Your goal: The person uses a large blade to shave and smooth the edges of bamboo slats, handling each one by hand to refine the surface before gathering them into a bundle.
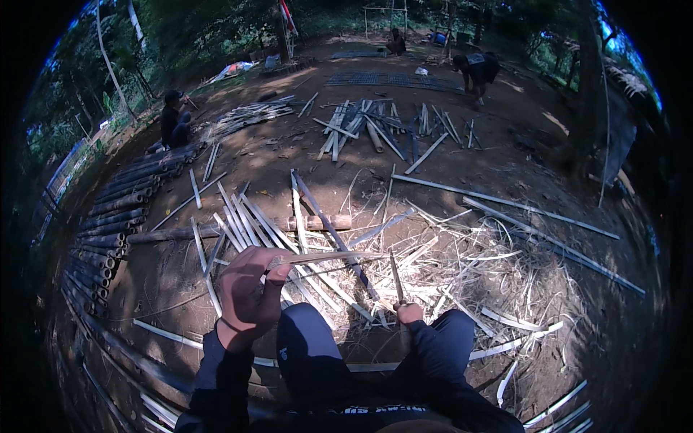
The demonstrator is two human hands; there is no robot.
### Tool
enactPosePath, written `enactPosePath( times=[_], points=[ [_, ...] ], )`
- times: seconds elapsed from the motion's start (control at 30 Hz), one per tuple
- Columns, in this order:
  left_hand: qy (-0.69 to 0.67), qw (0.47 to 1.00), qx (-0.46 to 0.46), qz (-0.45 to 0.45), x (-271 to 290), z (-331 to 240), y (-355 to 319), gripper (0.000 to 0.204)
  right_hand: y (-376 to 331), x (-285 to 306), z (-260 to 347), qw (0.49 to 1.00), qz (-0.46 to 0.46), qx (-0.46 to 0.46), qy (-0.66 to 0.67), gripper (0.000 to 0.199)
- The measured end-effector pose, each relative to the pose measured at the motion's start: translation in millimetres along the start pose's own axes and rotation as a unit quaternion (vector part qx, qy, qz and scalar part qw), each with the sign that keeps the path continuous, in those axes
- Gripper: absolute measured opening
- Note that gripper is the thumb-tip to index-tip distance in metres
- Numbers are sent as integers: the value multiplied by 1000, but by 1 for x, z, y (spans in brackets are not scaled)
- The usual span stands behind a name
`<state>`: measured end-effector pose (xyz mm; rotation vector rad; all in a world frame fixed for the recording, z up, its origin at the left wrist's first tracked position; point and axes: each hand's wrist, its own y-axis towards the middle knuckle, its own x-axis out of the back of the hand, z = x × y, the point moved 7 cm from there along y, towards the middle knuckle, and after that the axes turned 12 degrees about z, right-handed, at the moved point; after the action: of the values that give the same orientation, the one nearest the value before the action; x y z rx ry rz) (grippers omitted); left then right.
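My left hand (249, 292) is raised at the left and closed, its thumb and fingers pinching a thin bamboo strip (328, 256). The strip runs level to the right, and its far end meets the blade of a knife (396, 278). My right hand (409, 312) is wrapped round the knife's handle, close by my right knee, with the blade pointing up and away. Behind the strip, split bamboo slats (249, 216) lean across a thick bamboo pole (317, 222). Pale shavings (476, 270) cover the ground beyond the knife.
Dark bamboo poles (115, 216) lie in a row at the left. Long slats (505, 206) lie at the right, with more slat piles (368, 126) ahead. One person (175, 121) sits at the far left; another person (478, 71) bends over at the far right. Tree trunks edge the dirt ground.
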<state>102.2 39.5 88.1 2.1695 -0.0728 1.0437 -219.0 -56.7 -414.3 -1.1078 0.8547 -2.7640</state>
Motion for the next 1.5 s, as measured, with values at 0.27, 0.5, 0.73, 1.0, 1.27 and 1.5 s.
enactPosePath(
  times=[0.27, 0.5, 0.73, 1.0, 1.27, 1.5],
  points=[
    [-354, 925, -108, -86, -12, -1, 57, 30, -107, -2, 26, 973, -95, 142, 154, 33],
    [-493, 842, -147, -160, -54, 10, 70, 25, -214, 77, 168, 904, -56, 375, 199, 21],
    [-482, 836, -143, -219, -38, 1, 59, 27, -122, 45, 73, 981, 48, 166, 91, 33],
    [-447, 856, -145, -218, 7, -31, 81, 31, -211, 79, 164, 928, 9, 335, 160, 27],
    [-440, 862, -94, -236, -51, 10, 95, 26, -244, 104, 197, 904, -45, 391, 166, 31],
    [-465, 840, -91, -264, -60, 29, 80, 26, -121, 38, 95, 979, -16, 198, 39, 36]
  ],
)
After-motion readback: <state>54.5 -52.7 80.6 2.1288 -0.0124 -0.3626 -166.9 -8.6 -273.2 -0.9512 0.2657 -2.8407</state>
